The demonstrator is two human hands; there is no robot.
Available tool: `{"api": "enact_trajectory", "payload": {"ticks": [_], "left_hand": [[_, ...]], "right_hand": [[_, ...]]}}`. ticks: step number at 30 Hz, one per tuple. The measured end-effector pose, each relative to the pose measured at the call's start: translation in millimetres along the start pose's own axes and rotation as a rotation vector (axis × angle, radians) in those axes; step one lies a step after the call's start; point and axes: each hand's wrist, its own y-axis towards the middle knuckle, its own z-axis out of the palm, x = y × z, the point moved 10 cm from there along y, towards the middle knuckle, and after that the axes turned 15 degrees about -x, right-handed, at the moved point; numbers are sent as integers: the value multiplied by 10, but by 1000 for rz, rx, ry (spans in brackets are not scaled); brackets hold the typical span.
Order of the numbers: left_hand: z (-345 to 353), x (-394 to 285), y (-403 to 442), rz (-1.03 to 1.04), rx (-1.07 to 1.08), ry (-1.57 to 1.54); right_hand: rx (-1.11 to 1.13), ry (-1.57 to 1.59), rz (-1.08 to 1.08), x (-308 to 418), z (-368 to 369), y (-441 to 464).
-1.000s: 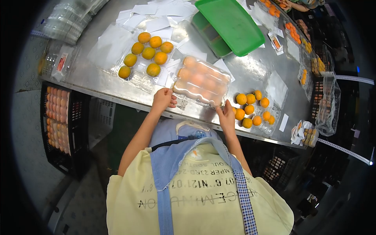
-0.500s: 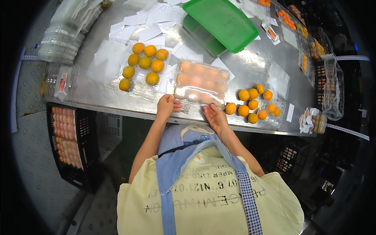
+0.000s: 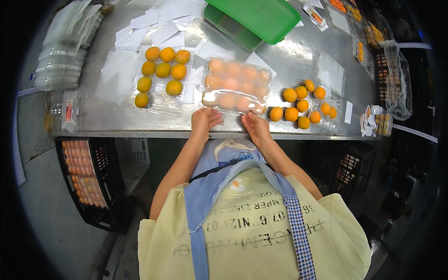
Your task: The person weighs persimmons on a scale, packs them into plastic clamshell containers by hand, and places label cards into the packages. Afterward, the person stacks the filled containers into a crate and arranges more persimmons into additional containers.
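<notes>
A closed clear plastic clamshell box [image 3: 235,84] packed with rows of round orange fruit lies on the metal table in front of me. My left hand [image 3: 206,122] is at its front left corner, thumb by the rim and fingers pointing inward. At the front right corner, my right hand [image 3: 256,127] has its thumb against the rim and its fingers curled below it. To the left stands an open clear tray [image 3: 161,105] with several yellow-orange fruits in it. Loose orange fruits [image 3: 291,114] lie to the right, beside another clear tray [image 3: 332,122].
A green plastic bin [image 3: 261,21] stands at the back, near scattered white paper sheets [image 3: 163,35]. Stacked clear containers [image 3: 60,65] are at the far left. Below the table's left end is a black crate [image 3: 109,168] of packed fruit. More fruit trays line the right side.
My view has shifted slightly. My left hand has moved inward along the box's front edge, and its fingers are closer to my right hand. The fruits lie as before.
</notes>
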Motion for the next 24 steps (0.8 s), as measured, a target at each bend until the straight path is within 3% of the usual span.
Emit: {"api": "enact_trajectory", "payload": {"ticks": [17,19,21,24], "left_hand": [[106,15,3,58,-228,102],[65,-28,20,21,-118,179],[5,-241,-150,1,13,567],[-246,-978,-50,528,-150,801]], "right_hand": [[56,58,28,-83,37,-30],[150,-130,108,-27,83,-196],[335,-416,188,112,59,-427],[261,-639,-321,850,-39,-242]]}}
